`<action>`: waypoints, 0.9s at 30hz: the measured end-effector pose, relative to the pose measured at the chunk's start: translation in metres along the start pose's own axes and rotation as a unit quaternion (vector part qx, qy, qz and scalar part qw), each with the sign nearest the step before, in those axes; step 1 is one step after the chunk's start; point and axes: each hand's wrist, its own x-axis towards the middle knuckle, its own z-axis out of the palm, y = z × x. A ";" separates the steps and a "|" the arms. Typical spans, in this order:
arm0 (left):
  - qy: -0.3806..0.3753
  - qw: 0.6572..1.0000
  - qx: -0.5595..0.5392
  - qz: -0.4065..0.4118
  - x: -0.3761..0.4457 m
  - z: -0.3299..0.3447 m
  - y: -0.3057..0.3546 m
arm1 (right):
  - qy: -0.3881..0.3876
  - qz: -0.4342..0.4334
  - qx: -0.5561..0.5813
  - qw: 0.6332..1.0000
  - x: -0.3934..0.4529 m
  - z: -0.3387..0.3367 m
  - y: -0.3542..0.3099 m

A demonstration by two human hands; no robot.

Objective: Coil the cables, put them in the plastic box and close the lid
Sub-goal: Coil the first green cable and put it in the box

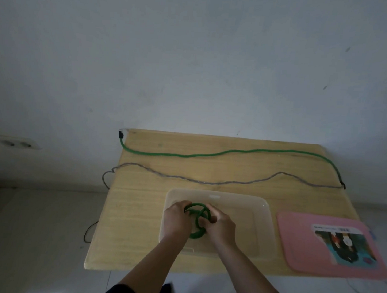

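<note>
At 9 o'clock a grey cable (187,179) droops over the table (137,210) edge. The left hand (174,218) and right hand (220,226) grip 1 coiled green cable (197,221) inside the open plastic box (262,225); bare wood lies beside it. At 12 o'clock stretches a long green cable (232,151). At 3 o'clock, the pink lid (298,248) reaches the table edge, its label unreadable.

A small wooden table (142,210) stands against a plain grey-white wall (191,58). The room is dim. Left of the table, low on the wall, is a white double socket (16,142). Below the table is a pale floor (42,239) with a thin dark wire (89,231) near the table's left edge.
</note>
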 end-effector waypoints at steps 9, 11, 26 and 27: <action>-0.003 0.996 0.059 0.072 -0.006 0.000 -0.005 | 0.021 -0.116 -0.202 0.972 -0.005 0.002 0.008; -0.002 0.987 0.103 0.122 -0.012 -0.001 -0.007 | 0.051 -0.154 -0.258 0.952 -0.012 0.002 0.006; 0.074 0.930 0.224 0.282 -0.040 -0.011 -0.009 | 0.089 -0.329 -0.295 0.892 -0.040 -0.016 -0.004; 0.087 0.936 0.200 0.276 -0.039 -0.017 -0.007 | 0.091 -0.335 -0.298 0.889 -0.038 -0.019 -0.009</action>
